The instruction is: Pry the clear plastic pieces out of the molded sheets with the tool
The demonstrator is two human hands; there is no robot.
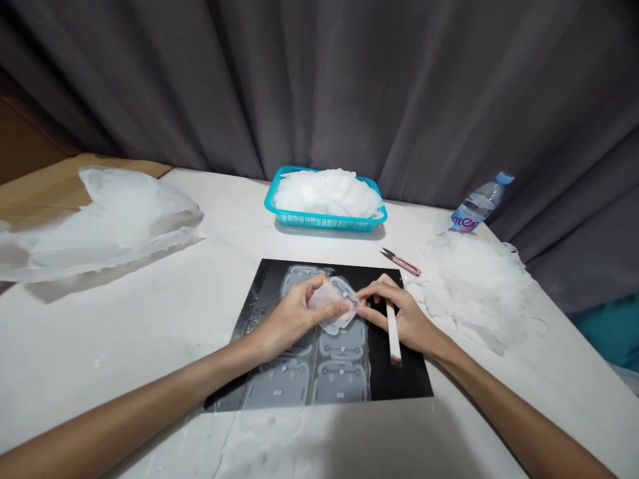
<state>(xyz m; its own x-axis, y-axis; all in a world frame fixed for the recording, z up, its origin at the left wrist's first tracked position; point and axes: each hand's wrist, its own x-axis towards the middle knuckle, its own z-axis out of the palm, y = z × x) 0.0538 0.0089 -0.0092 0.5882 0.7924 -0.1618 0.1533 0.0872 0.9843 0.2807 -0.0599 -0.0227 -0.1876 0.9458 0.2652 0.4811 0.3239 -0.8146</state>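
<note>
Bare forearms point(174, 382) reach across a white counter point(144, 332) to a black mat point(412, 382) with a clear molded sheet point(284, 386). Above it, the left hand point(297, 306) clamps a small translucent molded piece point(338, 324); the right hand point(412, 320), fingertips pinched at its edge, also holds a slim white stick point(393, 336). The piece seems light, flexible, easily creased; rim holds suit it.

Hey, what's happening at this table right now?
A person holds a small translucent molded piece in the left hand, and the right hand pinches at its edge, with a white strip also held in that hand. Below them, a clear molded sheet lies partly on a black mat. Beyond are a blue basket heaped with white material and pink-handled snips.
</note>
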